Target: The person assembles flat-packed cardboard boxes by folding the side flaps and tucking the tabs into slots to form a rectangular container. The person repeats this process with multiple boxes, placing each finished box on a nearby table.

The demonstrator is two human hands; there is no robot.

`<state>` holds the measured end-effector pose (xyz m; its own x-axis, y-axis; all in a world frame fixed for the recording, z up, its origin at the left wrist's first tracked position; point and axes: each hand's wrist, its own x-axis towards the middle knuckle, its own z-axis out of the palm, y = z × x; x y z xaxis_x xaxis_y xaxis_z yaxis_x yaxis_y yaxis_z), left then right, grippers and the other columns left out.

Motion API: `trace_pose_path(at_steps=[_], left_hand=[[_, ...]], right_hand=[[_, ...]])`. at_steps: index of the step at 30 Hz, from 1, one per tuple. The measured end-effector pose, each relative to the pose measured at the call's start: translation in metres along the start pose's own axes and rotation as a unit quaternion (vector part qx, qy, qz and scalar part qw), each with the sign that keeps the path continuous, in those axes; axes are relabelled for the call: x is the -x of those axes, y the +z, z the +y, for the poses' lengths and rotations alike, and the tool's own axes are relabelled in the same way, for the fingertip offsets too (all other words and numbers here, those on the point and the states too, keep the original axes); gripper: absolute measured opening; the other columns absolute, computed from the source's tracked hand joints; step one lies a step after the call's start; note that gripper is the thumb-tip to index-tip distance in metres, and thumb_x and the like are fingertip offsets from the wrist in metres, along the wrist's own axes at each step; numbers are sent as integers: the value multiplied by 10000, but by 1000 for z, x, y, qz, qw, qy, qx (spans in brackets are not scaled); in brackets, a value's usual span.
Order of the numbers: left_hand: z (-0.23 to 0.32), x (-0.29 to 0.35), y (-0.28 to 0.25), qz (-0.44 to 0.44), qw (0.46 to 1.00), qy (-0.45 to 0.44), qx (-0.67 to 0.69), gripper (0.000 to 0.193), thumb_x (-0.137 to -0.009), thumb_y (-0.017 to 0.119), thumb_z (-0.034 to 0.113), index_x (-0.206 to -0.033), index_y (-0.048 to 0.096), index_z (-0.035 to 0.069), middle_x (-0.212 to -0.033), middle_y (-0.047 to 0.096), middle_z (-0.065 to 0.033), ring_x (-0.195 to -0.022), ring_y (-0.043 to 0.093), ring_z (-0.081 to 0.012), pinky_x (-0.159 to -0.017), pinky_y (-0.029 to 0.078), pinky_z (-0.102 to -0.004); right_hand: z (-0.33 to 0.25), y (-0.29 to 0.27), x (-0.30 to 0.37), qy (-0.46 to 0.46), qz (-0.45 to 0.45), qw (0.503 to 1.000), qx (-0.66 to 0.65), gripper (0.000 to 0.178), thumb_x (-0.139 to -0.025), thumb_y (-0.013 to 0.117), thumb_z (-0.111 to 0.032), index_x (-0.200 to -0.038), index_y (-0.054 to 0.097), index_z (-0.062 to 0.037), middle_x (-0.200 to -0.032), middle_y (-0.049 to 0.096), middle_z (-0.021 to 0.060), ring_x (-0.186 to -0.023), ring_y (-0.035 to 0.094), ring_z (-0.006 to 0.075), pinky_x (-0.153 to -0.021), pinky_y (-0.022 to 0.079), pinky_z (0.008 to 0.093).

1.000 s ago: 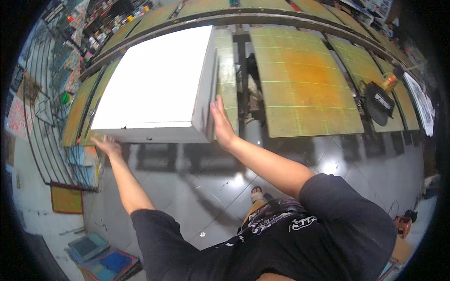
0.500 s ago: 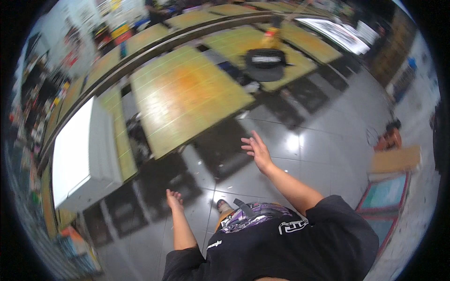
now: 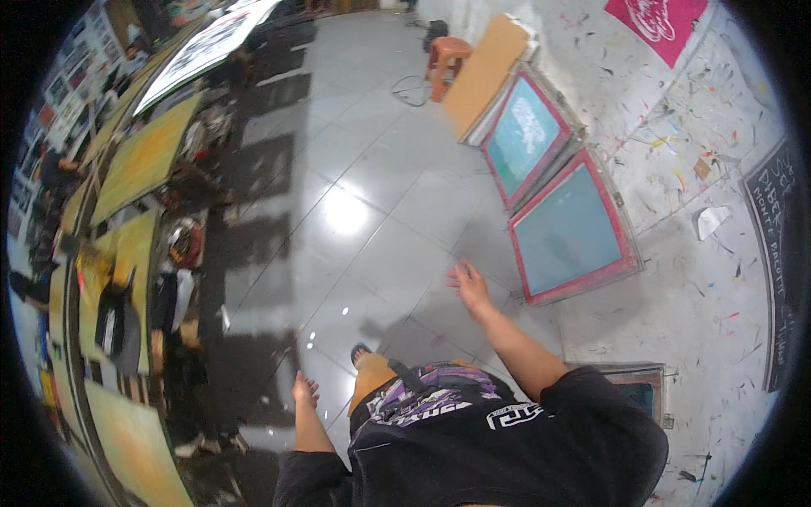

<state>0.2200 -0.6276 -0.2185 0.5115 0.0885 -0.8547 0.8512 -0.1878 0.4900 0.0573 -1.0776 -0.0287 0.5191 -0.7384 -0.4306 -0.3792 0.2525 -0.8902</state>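
Observation:
My right hand (image 3: 469,286) is held out over the floor with its fingers loosely apart and nothing in it. Nearest to it, a silk-screen frame (image 3: 574,228) with a pink-red border and grey-blue mesh leans on the right wall; hand and frame are apart. Behind that one leans a second framed screen (image 3: 528,139), with teal mesh and a pale patch. Lower down on the left, my left hand (image 3: 306,390) hangs above the tiles, fingers slightly bent and apart, also holding nothing.
A row of yellow-green printing boards (image 3: 148,160) runs along the left, a black cap (image 3: 111,321) on one. A brown board (image 3: 488,76) and orange stool (image 3: 448,59) stand ahead. Another frame (image 3: 646,384) is close by my right side. A person (image 3: 57,169) is at far left.
My view has swung to the right, from the printing boards to the aisle and the wall with the leaning screens. Both hands stay raised and empty.

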Motion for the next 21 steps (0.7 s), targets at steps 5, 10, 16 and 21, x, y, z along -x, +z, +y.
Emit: trace_pose_path(at_steps=[5, 10, 16, 21], left_hand=[[77, -76, 95, -4, 982, -27, -186, 597, -848, 518, 492, -1212, 482, 20, -1073, 592, -163, -906, 590, -291, -755, 394, -519], [172, -176, 199, -22, 923, 7, -385, 488, -834, 560, 443, -1101, 557, 34, -827, 593, -120, -659, 576, -267, -566, 449, -466], [356, -220, 409, -50, 897, 191, -396, 491, -812, 593, 352, -919, 609, -128, -900, 640, -278, -872, 611, -356, -806, 451, -403], [514, -213, 599, -157, 888, 188, -389, 455, -810, 610, 366, -1011, 591, -41, -729, 601, -124, -565, 549, -194, -443, 397, -335]], right_hand=[[58, -54, -152, 1, 54, 991, 120, 627, -882, 535, -411, -1358, 368, -39, -1093, 612, 120, -915, 593, 204, -783, 452, 319], [128, -134, -240, 150, -26, 871, 467, 566, -868, 443, -477, -1231, 527, -51, -1272, 494, 216, -1193, 458, 358, -998, 365, 409], [94, -179, -296, 427, 14, 868, 254, 675, -814, 585, -413, -1333, 390, -29, -970, 636, 136, -704, 619, 269, -622, 489, 460], [9, -169, -434, 311, 209, 918, 129, 717, -777, 626, -399, -1301, 418, 44, -1228, 526, 241, -1057, 567, 327, -905, 446, 381]])
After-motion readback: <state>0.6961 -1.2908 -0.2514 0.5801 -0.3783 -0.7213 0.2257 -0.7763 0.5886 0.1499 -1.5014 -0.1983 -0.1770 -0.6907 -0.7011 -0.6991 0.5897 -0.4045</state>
